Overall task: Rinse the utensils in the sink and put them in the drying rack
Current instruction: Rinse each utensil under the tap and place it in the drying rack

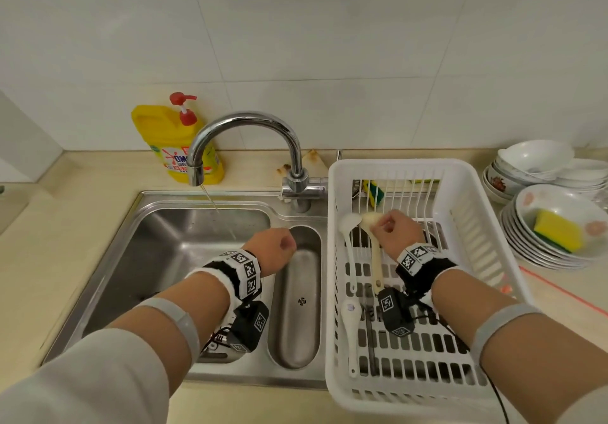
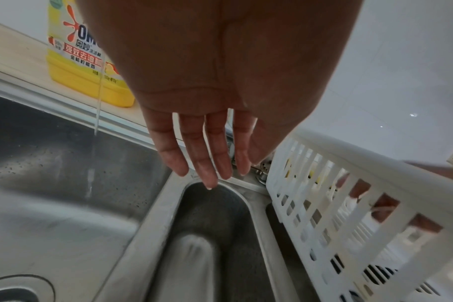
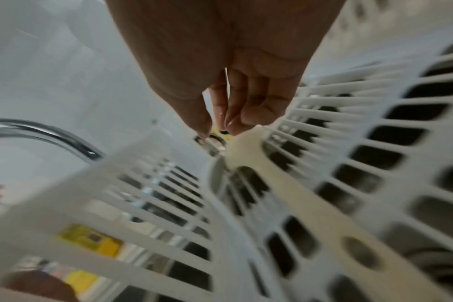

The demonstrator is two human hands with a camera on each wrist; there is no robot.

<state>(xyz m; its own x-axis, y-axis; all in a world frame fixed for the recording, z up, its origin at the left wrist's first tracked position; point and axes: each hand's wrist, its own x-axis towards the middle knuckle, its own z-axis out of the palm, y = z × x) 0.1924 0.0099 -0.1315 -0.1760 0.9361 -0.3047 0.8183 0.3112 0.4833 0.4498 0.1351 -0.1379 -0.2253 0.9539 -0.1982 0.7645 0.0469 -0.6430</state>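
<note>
A cream spoon (image 1: 376,265) lies in the white drying rack (image 1: 332,259), its bowl toward the wall. My right hand (image 1: 381,226) hovers at that bowl with loosely bent fingers. In the right wrist view the fingertips (image 3: 233,126) touch the tip of the cream spoon (image 3: 297,194) while the thumb stays off it. A white ladle (image 1: 349,242) and a white spoon (image 1: 351,328) lie beside it. My left hand (image 1: 283,245) hangs empty with straight fingers (image 2: 207,169) over the divide of the steel sink (image 1: 148,259). I see no utensil in the sink; my left arm hides part of it.
The faucet (image 1: 250,124) runs a thin stream (image 1: 214,203) into the big basin. A yellow detergent bottle (image 1: 167,140) stands behind the sink. Right of the rack are stacked bowls (image 1: 533,160) and plates holding a yellow sponge (image 1: 557,229). Another sponge (image 1: 375,193) sits behind the rack's far wall.
</note>
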